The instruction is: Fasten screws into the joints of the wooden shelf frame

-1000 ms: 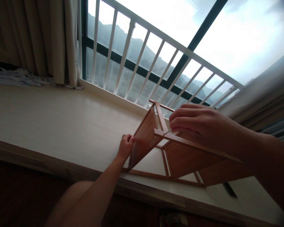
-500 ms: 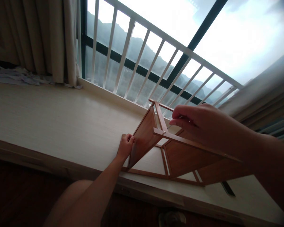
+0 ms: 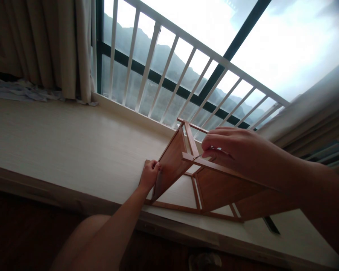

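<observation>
A brown wooden shelf rack [image 3: 172, 165] lies on its side on the pale window ledge, its panels standing up between the frame rails. My left hand [image 3: 150, 174] is closed around the edge of the end panel. Above the upper rail [image 3: 211, 164], my right hand [image 3: 228, 145] pinches a slim metal hex key [image 3: 198, 156], mostly hidden by the fingers. The key's tip meets the screw at the corner where the rail joins the crosspiece [image 3: 190, 139].
White railings [image 3: 164, 69] and a window stand behind the rack. Beige curtains [image 3: 45, 49] hang at left, above crumpled white material [image 3: 19, 90]. A dark flat object [image 3: 271, 225] lies on the ledge [image 3: 73, 146] at right. The ledge drops to a dark floor.
My right hand has lowered slightly, and the hex key's tip has come down from above the rail to the corner screw. My left hand keeps its grip in the same place.
</observation>
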A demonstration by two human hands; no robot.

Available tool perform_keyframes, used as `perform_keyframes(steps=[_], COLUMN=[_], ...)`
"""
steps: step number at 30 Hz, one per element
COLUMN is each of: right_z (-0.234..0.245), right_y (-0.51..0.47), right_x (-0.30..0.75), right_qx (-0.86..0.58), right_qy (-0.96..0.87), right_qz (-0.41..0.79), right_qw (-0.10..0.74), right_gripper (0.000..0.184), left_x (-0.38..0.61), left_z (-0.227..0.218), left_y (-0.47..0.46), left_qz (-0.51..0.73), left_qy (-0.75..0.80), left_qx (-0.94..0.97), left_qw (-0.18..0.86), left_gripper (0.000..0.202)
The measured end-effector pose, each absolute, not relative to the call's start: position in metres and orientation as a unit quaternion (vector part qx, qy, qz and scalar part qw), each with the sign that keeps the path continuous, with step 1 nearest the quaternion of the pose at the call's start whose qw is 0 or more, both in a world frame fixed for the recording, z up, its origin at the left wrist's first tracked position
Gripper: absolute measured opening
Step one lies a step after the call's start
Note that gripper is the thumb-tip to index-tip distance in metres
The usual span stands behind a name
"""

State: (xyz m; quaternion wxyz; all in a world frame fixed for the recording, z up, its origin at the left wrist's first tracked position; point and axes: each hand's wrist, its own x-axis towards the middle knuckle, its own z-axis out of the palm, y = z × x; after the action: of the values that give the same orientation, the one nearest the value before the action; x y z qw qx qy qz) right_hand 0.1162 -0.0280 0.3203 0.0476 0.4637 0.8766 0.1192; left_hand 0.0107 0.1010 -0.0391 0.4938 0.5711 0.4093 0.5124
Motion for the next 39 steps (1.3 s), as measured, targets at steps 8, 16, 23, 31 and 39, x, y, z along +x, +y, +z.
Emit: perform_keyframes(steps=[8,16,23,31,39], right_z=[0.3215,0.3222,0.3215,0.3228,0.3276], right_y=[-0.0279,-0.0270,-0.0256,-0.0265,-0.0237], right_x=[0.1165,0.1157,0.1163,0.1149,0.1166], right_qx=[0.426,0.401,0.389,0.375,0.325], right_qy=[0.889,0.897,0.895,0.901,0.923], right_qz=[0.153,0.171,0.207,0.202,0.187], right_qw=[0.073,0.079,0.074,0.084,0.083], right_gripper=[0.015,0.013,0.013,0.011,0.009], left_x=[0.0116,0.0119,0.0120,0.0123,0.0113], left_z=[-0.0387,-0.0375,-0.0381,-0.0406,-0.0370], left_y=[0.1001,0.1000,0.0998,0.1009,0.0993], left_qz=[0.510,0.512,0.515,0.518,0.516], left_qy=[0.408,0.412,0.407,0.407,0.407], left_qx=[0.573,0.569,0.565,0.566,0.566], left_qw=[0.495,0.495,0.499,0.496,0.498], left_gripper=[0.028,0.026,0.026,0.026,0.027])
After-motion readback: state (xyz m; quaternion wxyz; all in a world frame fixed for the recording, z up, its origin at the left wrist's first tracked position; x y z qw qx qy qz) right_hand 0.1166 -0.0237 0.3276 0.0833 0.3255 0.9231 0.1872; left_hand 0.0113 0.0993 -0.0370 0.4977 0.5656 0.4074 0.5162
